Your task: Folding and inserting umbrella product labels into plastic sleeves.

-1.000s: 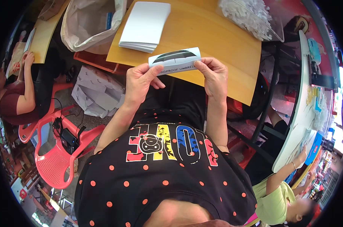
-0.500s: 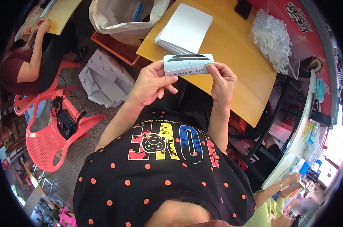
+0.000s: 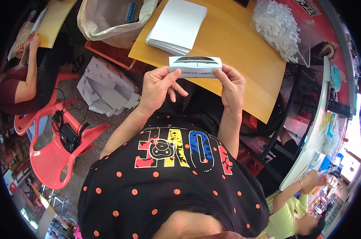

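**Both hands on the little carton**

I've got the small white carton point(image 3: 195, 66) up in front of me, just above the near edge of the orange counter point(image 3: 236, 51), its printed face with the dark umbrella picture turned toward me. My left hand point(image 3: 159, 88) pinches the left end, thumb on the front and the other fingers tucked behind or curled loosely below. My right hand point(image 3: 232, 88) grips the right end the same way, thumb pressed to the front corner, fingers wrapped behind.

To my eye this is a squaring-up or folding moment, and the trick is even pressure at both ends: keep the thumbs near the corners so the thin card doesn't bow in the middle, and hold the long edges level with each other before pressing any crease.

Beyond the carton, well apart from it, a stack of flat white sheets point(image 3: 177, 27) lies on the counter, and a clear bag of small white pieces point(image 3: 279, 30) sits off to the right. Down on the floor to my left are a red plastic chair point(image 3: 55, 157) and crumpled white wrapping point(image 3: 104, 87).
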`<state>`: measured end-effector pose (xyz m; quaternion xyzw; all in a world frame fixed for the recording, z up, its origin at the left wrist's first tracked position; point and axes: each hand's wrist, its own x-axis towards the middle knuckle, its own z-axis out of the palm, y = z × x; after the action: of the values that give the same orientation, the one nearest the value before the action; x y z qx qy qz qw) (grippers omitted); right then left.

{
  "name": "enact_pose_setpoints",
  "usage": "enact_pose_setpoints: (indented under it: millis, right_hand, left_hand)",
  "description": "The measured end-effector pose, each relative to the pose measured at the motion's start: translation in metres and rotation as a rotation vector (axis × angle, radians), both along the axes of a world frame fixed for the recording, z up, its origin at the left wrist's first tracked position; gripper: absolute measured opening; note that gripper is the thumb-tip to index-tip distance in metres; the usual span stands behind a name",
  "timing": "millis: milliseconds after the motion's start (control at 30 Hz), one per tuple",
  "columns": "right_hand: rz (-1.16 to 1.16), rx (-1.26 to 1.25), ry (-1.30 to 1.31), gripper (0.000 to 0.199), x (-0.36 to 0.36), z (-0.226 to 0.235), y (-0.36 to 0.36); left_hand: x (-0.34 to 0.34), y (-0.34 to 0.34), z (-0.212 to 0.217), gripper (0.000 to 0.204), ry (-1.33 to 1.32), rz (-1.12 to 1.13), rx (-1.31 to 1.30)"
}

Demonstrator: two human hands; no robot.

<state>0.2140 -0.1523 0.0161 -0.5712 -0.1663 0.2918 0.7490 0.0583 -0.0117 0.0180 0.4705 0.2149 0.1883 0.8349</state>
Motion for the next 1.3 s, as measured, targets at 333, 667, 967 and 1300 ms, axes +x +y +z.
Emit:
enact_pose_setpoints:
  millis: [333, 667, 967, 1300]
  right_hand:
    - [0.05, 0.005, 0.092, 0.01, -0.004, 0.002, -0.004]
    - [-0.015, 0.009, 0.079, 0.009, -0.01, 0.007, 0.003]
    - [-0.043, -0.007, 0.024, 0.01, -0.013, 0.006, 0.008]
    - [-0.022, -0.038, 0.047, 0.011, -0.011, 0.0, 0.006]
  left_hand:
    - [0.001, -0.008, 0.001, 0.027, -0.061, 0.104, 0.073]
    - [0.002, -0.009, -0.007, 0.027, -0.076, 0.099, -0.046]
    - [0.001, -0.007, -0.009, 0.027, -0.072, 0.1, -0.1]
    - [0.003, -0.005, -0.009, 0.03, -0.054, 0.087, -0.127]
